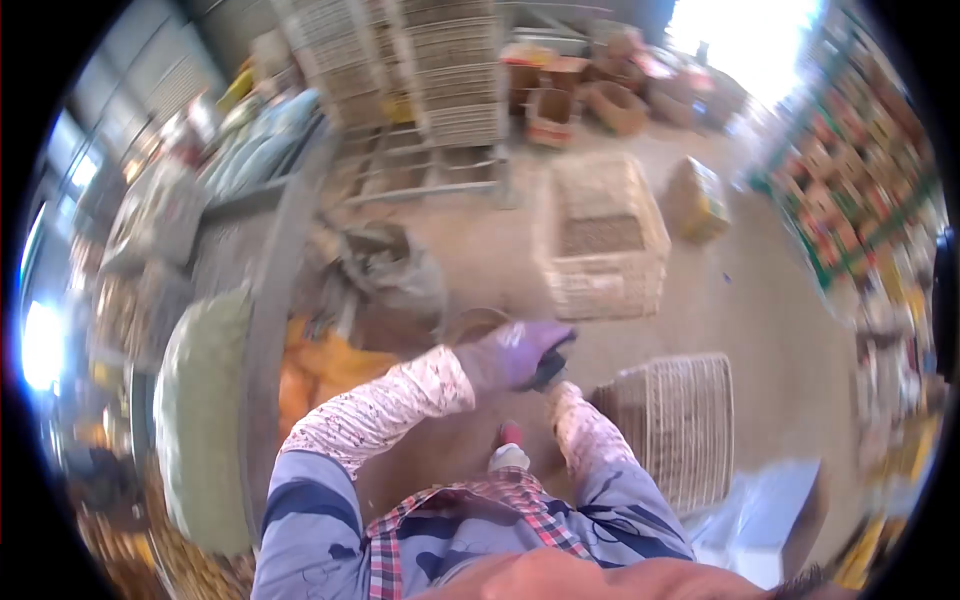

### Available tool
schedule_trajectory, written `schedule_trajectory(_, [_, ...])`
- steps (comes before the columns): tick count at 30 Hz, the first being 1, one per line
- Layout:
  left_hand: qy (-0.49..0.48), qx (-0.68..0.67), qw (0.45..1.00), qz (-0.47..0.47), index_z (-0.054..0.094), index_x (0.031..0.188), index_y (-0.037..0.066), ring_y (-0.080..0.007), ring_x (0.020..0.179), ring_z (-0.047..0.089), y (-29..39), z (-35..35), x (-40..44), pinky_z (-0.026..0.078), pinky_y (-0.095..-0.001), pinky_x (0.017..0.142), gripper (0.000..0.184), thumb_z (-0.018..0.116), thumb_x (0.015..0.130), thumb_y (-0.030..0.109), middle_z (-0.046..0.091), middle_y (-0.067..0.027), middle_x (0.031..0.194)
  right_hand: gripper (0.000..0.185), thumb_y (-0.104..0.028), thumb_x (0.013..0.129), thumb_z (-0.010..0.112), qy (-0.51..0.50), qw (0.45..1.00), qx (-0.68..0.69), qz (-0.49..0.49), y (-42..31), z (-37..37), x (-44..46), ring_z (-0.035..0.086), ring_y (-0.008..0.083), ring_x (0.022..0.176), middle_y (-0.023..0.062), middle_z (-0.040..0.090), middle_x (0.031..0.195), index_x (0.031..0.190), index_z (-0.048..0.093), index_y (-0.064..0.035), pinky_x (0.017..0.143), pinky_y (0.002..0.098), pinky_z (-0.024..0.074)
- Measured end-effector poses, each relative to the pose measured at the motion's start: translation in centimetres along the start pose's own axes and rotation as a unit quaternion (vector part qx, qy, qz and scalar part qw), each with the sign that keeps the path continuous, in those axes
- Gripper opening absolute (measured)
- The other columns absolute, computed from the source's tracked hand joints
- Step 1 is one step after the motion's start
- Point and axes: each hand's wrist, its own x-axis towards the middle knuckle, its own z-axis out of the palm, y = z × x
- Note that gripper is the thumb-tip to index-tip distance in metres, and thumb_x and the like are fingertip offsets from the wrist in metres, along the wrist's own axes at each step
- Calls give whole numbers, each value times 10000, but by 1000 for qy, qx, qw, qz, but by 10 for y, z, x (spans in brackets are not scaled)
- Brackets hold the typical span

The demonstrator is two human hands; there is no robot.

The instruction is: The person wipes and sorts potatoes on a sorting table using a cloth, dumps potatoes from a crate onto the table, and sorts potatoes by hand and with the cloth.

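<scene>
Before the pale rectangular woven basket [605, 290], the left hand [515, 354], in a purple fabric glove [492, 361], overlaps the right hand [550, 374]; grasp cannot be told. Gloving appears done left, unclear right; the basket stands untouched. Beyond it: brown cardboard boxes [551, 112].

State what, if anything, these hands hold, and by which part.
It cannot be told: the purple-gloved left hand overlaps a dark, blurred shape at the end of the right sleeve, and no grip shows clearly.
</scene>
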Motion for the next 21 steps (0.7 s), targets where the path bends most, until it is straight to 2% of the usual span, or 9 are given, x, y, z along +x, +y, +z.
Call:
schedule_trajectory(3, [-83, 182, 958, -208, 561, 1109, 72, -346, 847, 628, -51, 36, -137, 506, -460, 727, 330, 579, 816, 222, 623, -158, 945, 376, -400, 949, 430, -63, 982, -178, 7, 51, -4, -2, 576, 192, 1059, 62, 631, 1125, 1202, 551, -149, 871, 387, 461])
schedule_trajectory(5, [-125, 263, 900, -326, 593, 965, 97, -339, 781, 634, -21, 32, -230, 501, -510, 679, 229, 578, 789, 243, 625, -139, 825, 369, -392, 952, 428, -101, 946, -307, 16, 87, -15, -12, 576, 186, 1057, 60, 631, 1122, 1201, 549, -149, 867, 380, 464])
schedule_trajectory(6, [-124, 261, 868, -403, 591, 875, 104, -345, 775, 640, -8, 37, -272, 502, -510, 672, 199, 582, 781, 279, 629, -133, 765, 365, -388, 954, 427, -116, 922, -369, 22, 106, -22, -17, 576, 182, 1057, 59, 632, 1121, 1201, 548, -149, 864, 377, 466])
schedule_trajectory(9, [-78, 142, 779, -606, 605, 980, 59, -363, 866, 638, 46, 58, -378, 492, -475, 782, 340, 504, 858, 360, 670, -163, 890, 353, -376, 958, 424, -129, 844, -520, 40, 147, -47, -32, 576, 173, 1054, 56, 632, 1116, 1201, 544, -148, 857, 367, 470])
schedule_trajectory(13, [43, 46, 679, -731, 603, 1072, 47, -376, 993, 611, 118, 108, -476, 476, -455, 864, 423, 509, 857, 400, 648, -210, 1039, 339, -360, 964, 419, -111, 705, -701, 18, 169, -62, -38, 576, 160, 1051, 52, 633, 1110, 1200, 538, -148, 847, 354, 477])
schedule_trajectory(15, [71, 5, 629, -774, 601, 1114, 49, -373, 1025, 602, 146, 132, -510, 471, -446, 887, 450, 530, 843, 401, 641, -198, 1088, 331, -352, 968, 417, -152, 597, -781, -102, 170, -44, -37, 576, 154, 1049, 50, 633, 1107, 1200, 536, -148, 843, 348, 480])
schedule_trajectory(17, [121, -1, 629, -768, 604, 1112, 52, -376, 1025, 601, 169, 156, -549, 473, -443, 886, 447, 531, 843, 402, 638, -199, 1093, 261, -341, 911, 467, -236, 449, -805, -308, 161, 17, -46, 591, 176, 987, 47, 644, 1016, 1079, 563, -166, 770, 380, 474])
schedule_trajectory(20, [210, 6, 611, -763, 619, 1041, 52, -381, 981, 610, 195, 193, -588, 484, -443, 867, 396, 521, 853, 387, 643, -203, 1045, 161, -323, 825, 541, -332, 145, -749, -555, 126, 90, -57, 614, 209, 894, 41, 660, 878, 897, 605, -194, 661, 429, 466])
schedule_trajectory(21, [225, -1, 599, -768, 622, 1020, 52, -381, 965, 613, 208, 194, -598, 489, -445, 857, 384, 521, 853, 383, 645, -203, 1027, 142, -321, 805, 561, -303, 186, -728, -586, 120, 135, -79, 642, 238, 773, 63, 663, 767, 835, 640, -206, 668, 439, 470])
